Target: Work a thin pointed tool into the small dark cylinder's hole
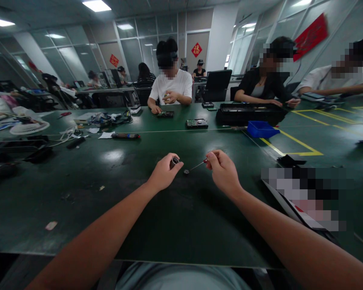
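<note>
Evidently, fine work is going on over the counter [181, 225]: the left hand [165, 171] is grasping one short hollow cylinder [174, 162] with its open end showing, while the right hand [224, 171] is gripping one thin-shafted screwdriver [205, 161] by its red handle. Between the two hands, one small round metal part [186, 172] is sitting at the screwdriver's tip; whether it is resting on the counter or hanging from the tip, I cannot tell. The step in hand is seemingly one of handling that part with the tool, and the next move is probably calling for a steady right wrist and light pressure, since nothing else is visibly bracing the part.

Beyond the hands, one dark metal-cased device [197, 123] is lying almost straight ahead, and one blue bin [262, 129] is standing farther right, just in front of one long black casing [245, 114]. One brown rod-like object [126, 136] is lying ahead and to the left of the left hand. Two little scraps are lying left of that hand: one yellowish scrap [101, 187] and, nearer the counter's edge, one pale scrap [51, 225].
</note>
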`<state>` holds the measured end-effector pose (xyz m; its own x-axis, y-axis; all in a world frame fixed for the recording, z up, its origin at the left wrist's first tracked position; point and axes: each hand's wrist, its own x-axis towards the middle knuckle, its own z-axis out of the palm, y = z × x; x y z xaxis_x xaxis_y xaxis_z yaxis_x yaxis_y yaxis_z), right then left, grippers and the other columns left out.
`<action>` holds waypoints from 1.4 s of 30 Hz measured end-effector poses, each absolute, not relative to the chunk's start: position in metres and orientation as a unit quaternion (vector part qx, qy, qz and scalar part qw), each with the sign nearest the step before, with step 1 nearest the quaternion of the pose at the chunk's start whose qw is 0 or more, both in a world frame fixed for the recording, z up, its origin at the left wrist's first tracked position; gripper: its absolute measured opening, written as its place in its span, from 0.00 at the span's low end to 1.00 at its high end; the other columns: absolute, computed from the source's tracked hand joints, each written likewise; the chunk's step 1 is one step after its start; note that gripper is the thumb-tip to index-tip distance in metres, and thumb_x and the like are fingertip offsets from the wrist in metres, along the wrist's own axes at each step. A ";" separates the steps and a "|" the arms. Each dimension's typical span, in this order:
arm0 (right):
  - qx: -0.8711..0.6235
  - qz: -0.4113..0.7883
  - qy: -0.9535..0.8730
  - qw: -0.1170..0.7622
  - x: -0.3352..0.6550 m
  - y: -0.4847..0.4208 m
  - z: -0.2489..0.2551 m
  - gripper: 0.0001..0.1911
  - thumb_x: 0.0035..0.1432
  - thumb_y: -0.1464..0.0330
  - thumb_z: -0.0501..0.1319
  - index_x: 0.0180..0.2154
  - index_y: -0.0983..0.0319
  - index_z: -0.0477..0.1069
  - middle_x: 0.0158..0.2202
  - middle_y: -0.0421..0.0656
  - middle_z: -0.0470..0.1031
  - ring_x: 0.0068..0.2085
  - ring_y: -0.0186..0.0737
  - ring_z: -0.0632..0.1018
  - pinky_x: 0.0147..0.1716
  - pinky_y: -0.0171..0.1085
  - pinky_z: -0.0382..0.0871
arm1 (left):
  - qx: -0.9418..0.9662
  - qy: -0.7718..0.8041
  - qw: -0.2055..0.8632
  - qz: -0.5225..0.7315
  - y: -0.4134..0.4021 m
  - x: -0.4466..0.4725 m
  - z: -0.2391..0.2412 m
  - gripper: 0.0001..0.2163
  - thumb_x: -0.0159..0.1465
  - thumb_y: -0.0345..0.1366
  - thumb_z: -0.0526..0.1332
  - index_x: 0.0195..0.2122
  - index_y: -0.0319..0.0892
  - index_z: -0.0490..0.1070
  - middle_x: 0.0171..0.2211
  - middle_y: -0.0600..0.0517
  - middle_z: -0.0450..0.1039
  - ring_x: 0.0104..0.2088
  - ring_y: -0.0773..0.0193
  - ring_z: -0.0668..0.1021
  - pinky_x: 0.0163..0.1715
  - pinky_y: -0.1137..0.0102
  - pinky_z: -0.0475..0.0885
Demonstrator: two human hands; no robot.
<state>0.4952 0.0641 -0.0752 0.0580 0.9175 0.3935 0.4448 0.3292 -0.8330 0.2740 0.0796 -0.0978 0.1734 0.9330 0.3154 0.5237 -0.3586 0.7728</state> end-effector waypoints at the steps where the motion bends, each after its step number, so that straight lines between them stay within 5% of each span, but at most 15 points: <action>1: -0.528 0.235 -0.645 0.500 0.495 0.064 -0.075 0.15 0.68 0.58 0.51 0.35 0.59 0.69 0.27 0.40 0.73 0.30 0.40 0.74 0.33 0.40 0.65 | 0.748 0.505 0.219 0.370 0.078 0.275 -0.096 0.13 0.66 0.43 0.62 0.48 0.43 0.71 0.41 0.49 0.74 0.41 0.58 0.75 0.43 0.64 0.70; 9: -0.531 0.231 -0.649 0.493 0.493 0.063 -0.074 0.15 0.68 0.58 0.51 0.34 0.58 0.69 0.26 0.40 0.73 0.29 0.40 0.74 0.33 0.40 0.64 | 0.841 0.490 0.115 0.198 0.076 0.285 -0.101 0.16 0.72 0.38 0.50 0.55 0.45 0.73 0.49 0.45 0.71 0.49 0.54 0.74 0.48 0.59 0.71; 14: -0.531 0.233 -0.654 0.487 0.492 0.062 -0.074 0.15 0.68 0.58 0.51 0.34 0.58 0.69 0.25 0.39 0.73 0.29 0.40 0.74 0.32 0.40 0.64 | 0.850 0.504 0.045 0.144 0.076 0.294 -0.102 0.18 0.68 0.46 0.58 0.55 0.44 0.74 0.44 0.43 0.70 0.45 0.49 0.75 0.43 0.57 0.71; 17: -0.525 0.232 -0.657 0.489 0.492 0.063 -0.075 0.15 0.68 0.58 0.51 0.33 0.58 0.69 0.25 0.39 0.73 0.29 0.40 0.74 0.32 0.39 0.64 | 0.854 0.502 0.035 0.136 0.077 0.296 -0.100 0.14 0.67 0.43 0.60 0.49 0.44 0.77 0.43 0.44 0.71 0.44 0.50 0.75 0.42 0.59 0.71; 26: -0.523 0.243 -0.660 0.482 0.494 0.062 -0.075 0.14 0.68 0.58 0.51 0.35 0.58 0.69 0.26 0.39 0.73 0.30 0.40 0.74 0.33 0.40 0.65 | 0.749 0.519 0.232 0.340 0.089 0.270 -0.093 0.13 0.66 0.44 0.61 0.47 0.44 0.76 0.43 0.47 0.78 0.41 0.56 0.78 0.43 0.62 0.72; 33: -0.521 0.247 -0.661 0.481 0.494 0.062 -0.074 0.14 0.68 0.59 0.51 0.34 0.58 0.69 0.26 0.40 0.73 0.30 0.40 0.75 0.32 0.39 0.65 | 0.523 0.502 0.414 0.550 0.105 0.242 -0.075 0.14 0.61 0.41 0.64 0.47 0.42 0.76 0.37 0.49 0.75 0.25 0.70 0.71 0.20 0.75 0.61; 42: -0.520 0.252 -0.663 0.476 0.495 0.064 -0.077 0.15 0.68 0.58 0.52 0.34 0.58 0.69 0.26 0.39 0.73 0.30 0.39 0.74 0.33 0.39 0.65 | 0.223 0.463 0.546 0.661 0.114 0.179 -0.055 0.08 0.67 0.34 0.54 0.41 0.42 0.72 0.29 0.54 0.68 0.21 0.69 0.69 0.19 0.73 0.60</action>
